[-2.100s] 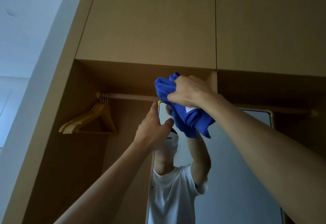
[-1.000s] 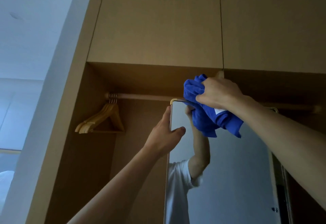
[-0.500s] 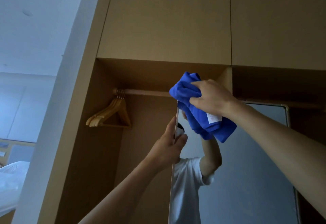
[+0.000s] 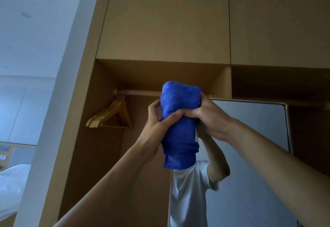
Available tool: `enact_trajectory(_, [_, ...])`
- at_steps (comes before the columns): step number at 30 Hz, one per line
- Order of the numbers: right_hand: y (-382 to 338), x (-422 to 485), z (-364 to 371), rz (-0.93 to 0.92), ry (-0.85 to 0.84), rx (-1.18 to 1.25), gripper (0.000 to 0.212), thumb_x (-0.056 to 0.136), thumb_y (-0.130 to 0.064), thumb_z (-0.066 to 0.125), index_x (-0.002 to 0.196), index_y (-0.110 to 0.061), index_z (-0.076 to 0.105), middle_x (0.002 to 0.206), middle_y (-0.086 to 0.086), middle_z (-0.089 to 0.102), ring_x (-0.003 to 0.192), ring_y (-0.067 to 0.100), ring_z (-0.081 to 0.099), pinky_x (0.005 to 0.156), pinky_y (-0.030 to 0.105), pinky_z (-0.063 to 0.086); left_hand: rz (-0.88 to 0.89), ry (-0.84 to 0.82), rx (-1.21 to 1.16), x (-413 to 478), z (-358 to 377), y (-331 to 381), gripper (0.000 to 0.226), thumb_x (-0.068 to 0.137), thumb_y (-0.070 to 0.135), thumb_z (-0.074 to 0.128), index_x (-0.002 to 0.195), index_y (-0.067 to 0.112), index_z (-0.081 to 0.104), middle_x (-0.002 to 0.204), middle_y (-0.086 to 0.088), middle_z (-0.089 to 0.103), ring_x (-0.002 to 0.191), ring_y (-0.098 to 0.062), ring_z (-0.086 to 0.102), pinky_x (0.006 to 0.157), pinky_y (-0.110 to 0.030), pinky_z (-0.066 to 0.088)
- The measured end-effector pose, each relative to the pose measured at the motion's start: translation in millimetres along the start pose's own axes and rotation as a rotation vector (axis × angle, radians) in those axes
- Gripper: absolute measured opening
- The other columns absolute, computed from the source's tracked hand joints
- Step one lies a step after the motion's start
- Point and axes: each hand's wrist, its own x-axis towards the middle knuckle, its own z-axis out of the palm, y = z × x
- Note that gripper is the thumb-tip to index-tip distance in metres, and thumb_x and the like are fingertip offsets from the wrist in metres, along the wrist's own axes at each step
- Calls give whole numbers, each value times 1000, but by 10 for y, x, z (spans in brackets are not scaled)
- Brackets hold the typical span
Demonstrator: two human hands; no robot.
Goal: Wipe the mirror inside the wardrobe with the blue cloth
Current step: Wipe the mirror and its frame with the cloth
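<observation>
Well, cloth: blue cloth (image 4: 179,128) bunched upright before the mirror (image 4: 250,137), at its top left corner.
Left hand (image 4: 157,124): fingers curled round its left side, thumb across front.
Right hand (image 4: 212,119): fingers curled, gripping its right side.
Hangers (image 4: 110,116): on rail (image 4: 139,92), inside wardrobe (image 4: 160,21).

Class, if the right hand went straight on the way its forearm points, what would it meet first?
The blue cloth that the right hand grips; past it, probably the left hand, though depth is unclear.

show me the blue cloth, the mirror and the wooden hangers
blue cloth (image 4: 178,137): head view, middle of the bundle
mirror (image 4: 253,114): head view, bare glass near its top
wooden hangers (image 4: 118,104): head view, top of the shoulders
</observation>
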Motion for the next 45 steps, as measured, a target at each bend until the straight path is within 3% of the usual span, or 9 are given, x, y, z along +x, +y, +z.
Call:
enact_trajectory(4, [41,-12,160,19,83,-169,58,86,-11,74,133,-25,44,120,1,64,103,16,68,77,27,57,-77,-5,-38,-49,-134,-6,76,72,35,91,133,47,46,119,2,70,98,-20,76,74,-36,63])
enact_trajectory(9, [-20,23,158,45,174,-480,49,89,-26,72,130,-30,45,103,3,71,90,26,72,82,48,60,6,354,120,19,-348,51,75,73,37,89,134,35,46,119,0,65,91,-24,76,69,-40,64])
enact_trajectory(11, [-90,47,43,-28,232,-658,39,92,-28,66,129,-26,54,104,-2,71,87,21,72,86,47,59,41,461,289,88,-409,90,76,75,40,87,135,34,41,117,4,61,93,-22,71,75,-44,64])
enact_trajectory(18, [-100,232,-178,-266,287,-1240,31,98,-21,56,128,-24,62,129,-4,62,122,18,50,98,39,49,87,534,820,361,-222,127,71,81,40,78,138,25,38,116,0,62,99,-27,64,82,-42,53])
enact_trajectory(23, [-107,373,-221,-141,110,-1459,44,102,-33,43,143,-21,47,146,0,51,135,25,41,106,45,39,155,507,1111,441,34,134,60,83,34,69,133,19,39,106,-5,64,88,-27,62,69,-37,41])
enact_trajectory(30, [-37,435,-204,-151,90,-1471,37,100,-24,40,134,-28,55,127,7,62,114,31,56,94,46,45,234,398,1307,443,225,48,53,86,33,68,126,15,39,79,5,54,70,-22,61,60,-33,45])
enact_trajectory(36, [-3,465,-230,-162,122,-1381,34,93,-16,43,121,-20,61,122,10,63,113,34,56,94,50,47,280,347,1339,164,147,-200,51,90,32,62,133,18,38,87,5,57,74,-20,59,63,-33,42])
enact_trajectory(40, [42,474,-221,-153,144,-1370,45,93,-19,45,136,-26,54,137,7,57,126,32,50,104,49,42,265,297,1333,-198,35,-507,54,92,43,61,137,22,38,95,8,62,79,-17,63,67,-34,50])
enact_trajectory(45, [76,448,-187,-175,172,-1417,55,94,-21,47,148,-30,43,141,7,53,126,31,49,104,44,39,190,314,1289,-141,50,-425,38,89,39,63,116,22,44,83,7,61,69,-17,60,59,-32,43])
